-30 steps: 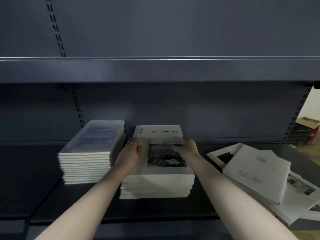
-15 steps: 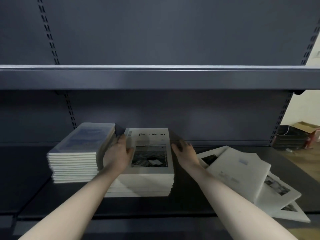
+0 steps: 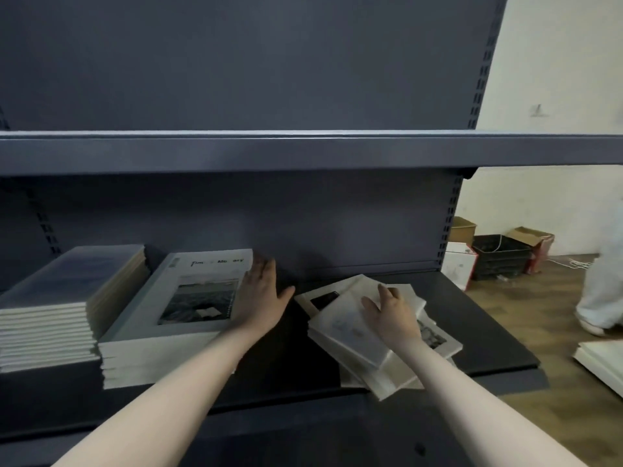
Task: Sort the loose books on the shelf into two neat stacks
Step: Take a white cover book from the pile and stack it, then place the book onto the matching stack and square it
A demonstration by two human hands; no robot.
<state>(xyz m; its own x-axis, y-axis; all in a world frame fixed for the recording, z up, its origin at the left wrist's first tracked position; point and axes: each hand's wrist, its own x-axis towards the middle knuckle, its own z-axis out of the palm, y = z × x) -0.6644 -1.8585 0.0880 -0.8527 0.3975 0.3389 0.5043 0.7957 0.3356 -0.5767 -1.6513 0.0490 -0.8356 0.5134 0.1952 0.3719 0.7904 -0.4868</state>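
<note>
Books [image 3: 377,328] lie jumbled at the shelf's [image 3: 488,332] right; right hand [image 3: 392,315] rests flat on them, left hand [image 3: 261,296] flat against the middle stack [image 3: 175,318] — lift only the top one, squarely.

Left book stack [image 3: 43,318] cut by frame's left edge; top cover blurred. Middle stack's title [image 3: 217,261] partly glared out. Loose books' [image 3: 354,328] covers unreadable. Person [image 3: 603,281] at right cropped, blurred.

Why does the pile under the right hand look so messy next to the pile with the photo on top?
The loose pile has books fanned out crooked, corners poking over the shelf edge; the photo-cover stack has lined-up edges. The right hand rests on the loose pile; the left hand touches the stack's side. Both have whitish covers.
</note>
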